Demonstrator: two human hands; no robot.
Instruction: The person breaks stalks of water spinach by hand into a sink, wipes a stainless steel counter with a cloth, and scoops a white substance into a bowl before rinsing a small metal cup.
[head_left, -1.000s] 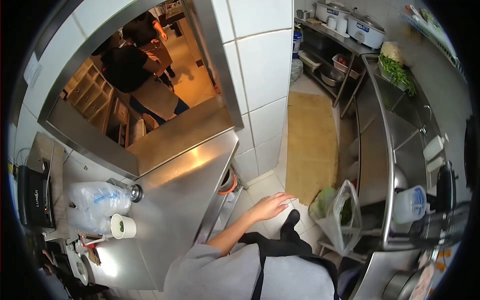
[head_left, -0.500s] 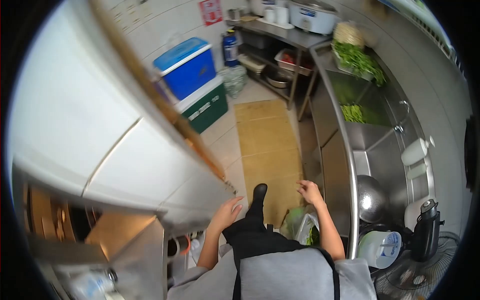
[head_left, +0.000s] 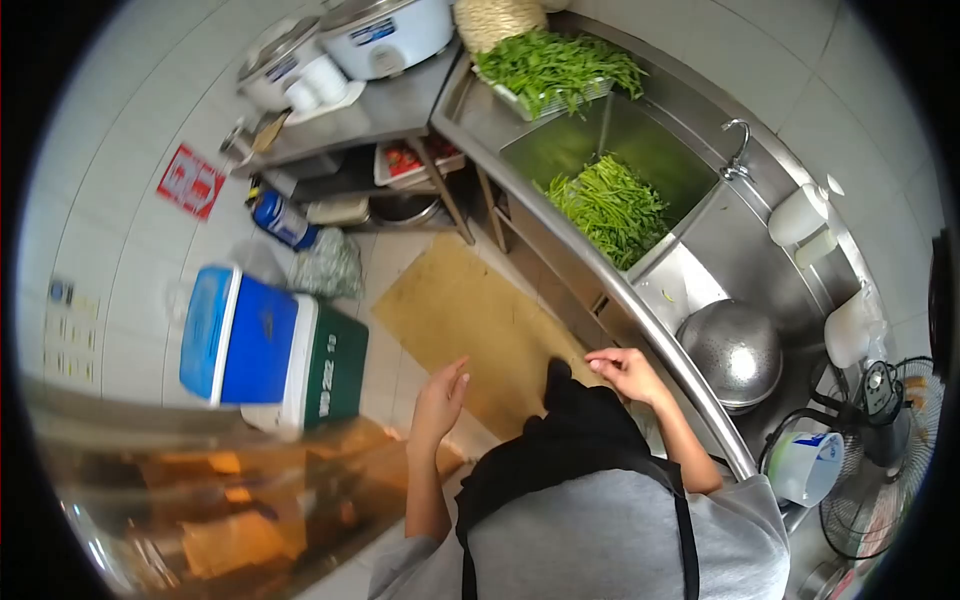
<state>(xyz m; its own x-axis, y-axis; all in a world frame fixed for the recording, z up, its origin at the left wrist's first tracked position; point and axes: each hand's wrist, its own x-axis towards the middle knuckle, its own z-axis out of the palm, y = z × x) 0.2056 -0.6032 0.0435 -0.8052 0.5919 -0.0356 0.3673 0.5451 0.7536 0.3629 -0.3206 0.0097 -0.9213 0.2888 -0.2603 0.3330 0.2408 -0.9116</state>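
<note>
My left hand (head_left: 440, 399) is raised over the floor beside the black apron (head_left: 560, 440), fingers apart and holding nothing. Near the sink's front rim (head_left: 600, 268), my right hand (head_left: 628, 374) hangs in the air, also empty with its fingers apart. Green stems and leaves (head_left: 612, 208) lie in the far sink basin. More leafy greens (head_left: 560, 68) fill a white basket at the sink's far end. An upturned metal bowl or wok (head_left: 732, 352) rests in the nearer basin, below the tap (head_left: 738, 152).
A brown mat (head_left: 470, 325) covers part of the floor. Blue (head_left: 262, 335) and green (head_left: 338, 362) coolers stand at the left. A rice cooker (head_left: 388, 38) sits on the metal table (head_left: 385, 108). A fan (head_left: 850, 510) and a white tub (head_left: 803, 468) are at the right.
The view has turned toward the sink and moved closer to it. The wall edge at the left has passed out of view. Both hands remain raised and empty.
</note>
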